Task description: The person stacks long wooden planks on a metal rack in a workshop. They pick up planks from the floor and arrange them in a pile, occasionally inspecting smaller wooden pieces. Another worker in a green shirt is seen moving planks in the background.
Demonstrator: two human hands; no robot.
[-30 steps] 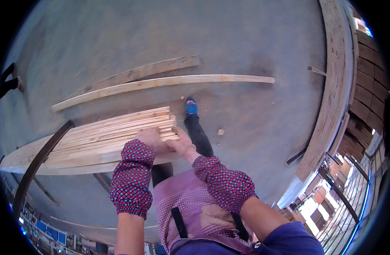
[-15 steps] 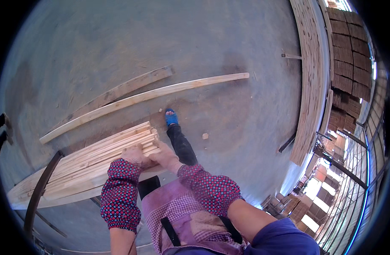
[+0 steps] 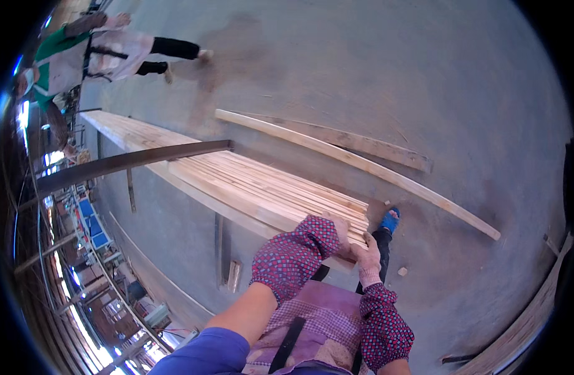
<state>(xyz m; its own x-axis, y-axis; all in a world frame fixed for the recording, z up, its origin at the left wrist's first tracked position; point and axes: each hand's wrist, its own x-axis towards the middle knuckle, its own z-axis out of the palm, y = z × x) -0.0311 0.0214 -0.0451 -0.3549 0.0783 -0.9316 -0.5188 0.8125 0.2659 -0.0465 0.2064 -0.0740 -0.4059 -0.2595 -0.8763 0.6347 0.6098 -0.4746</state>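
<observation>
A long stack of pale wooden strips [image 3: 256,181] slants from the far left down to my hands. Both hands wear light gloves and patterned sleeve covers. My left hand [image 3: 338,230] is closed over the near end of the strips, its fingertips partly hidden. Just to its right, my right hand [image 3: 367,255] grips the end faces, with the thumb up and the fingers bent around the ends. How many strips lie within each grip is hidden.
A dark metal bar [image 3: 143,157] crosses the stack. Beyond it, a long strip [image 3: 362,164] and a weathered board [image 3: 374,147] lie on the floor. Another person [image 3: 80,59] stands at the far left. My foot in a blue sandal [image 3: 390,220] is near the stack's end. More boards [image 3: 524,312] lie at the lower right.
My view has swung left, bringing the other person and the stack's far end into sight. Both hands stay at the near end of the strips.
</observation>
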